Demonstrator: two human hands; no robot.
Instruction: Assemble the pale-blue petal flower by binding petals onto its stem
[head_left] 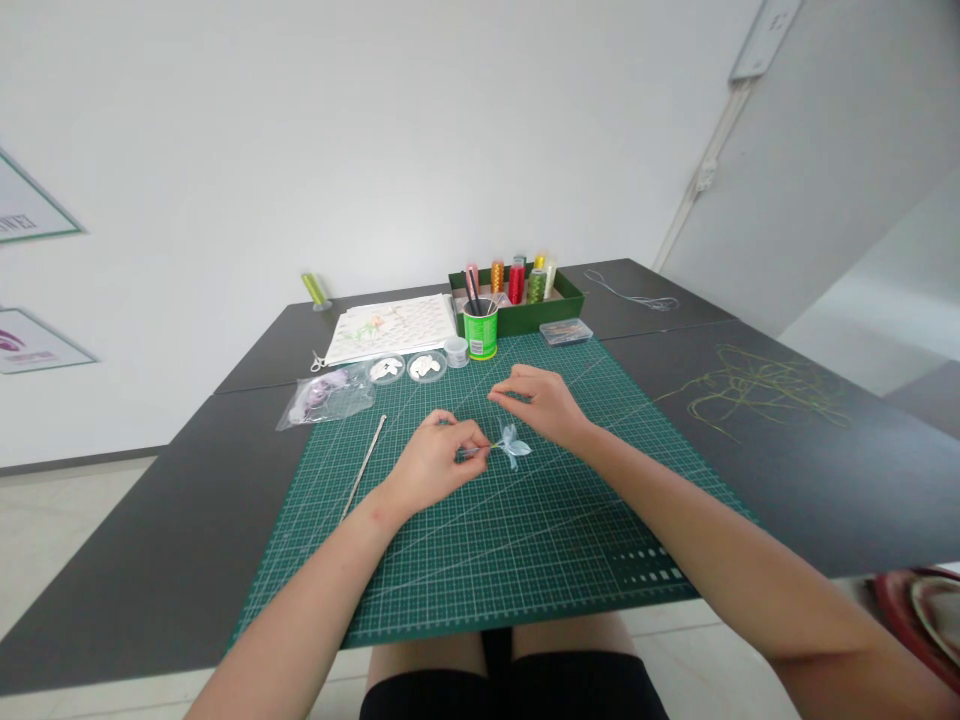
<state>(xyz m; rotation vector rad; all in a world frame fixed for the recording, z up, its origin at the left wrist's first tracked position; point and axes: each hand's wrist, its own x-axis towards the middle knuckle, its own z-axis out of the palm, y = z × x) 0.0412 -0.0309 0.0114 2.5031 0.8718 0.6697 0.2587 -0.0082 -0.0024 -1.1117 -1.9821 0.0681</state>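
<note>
A small pale blue artificial flower points to the right, its thin stem pinched between the thumb and fingers of my left hand. Just above and right of the flower, my right hand is closed in a pinch. Whatever sits between those fingertips, possibly a fine thread, is too small to make out. Both hands are over the green cutting mat. Left of my left hand lies a thin whitish strip, slanting across the mat.
Behind my hands stand a green can of tools, a green box with thread spools, dishes of white pieces and a clear case. A plastic bag and papers lie left; tangled thread lies right.
</note>
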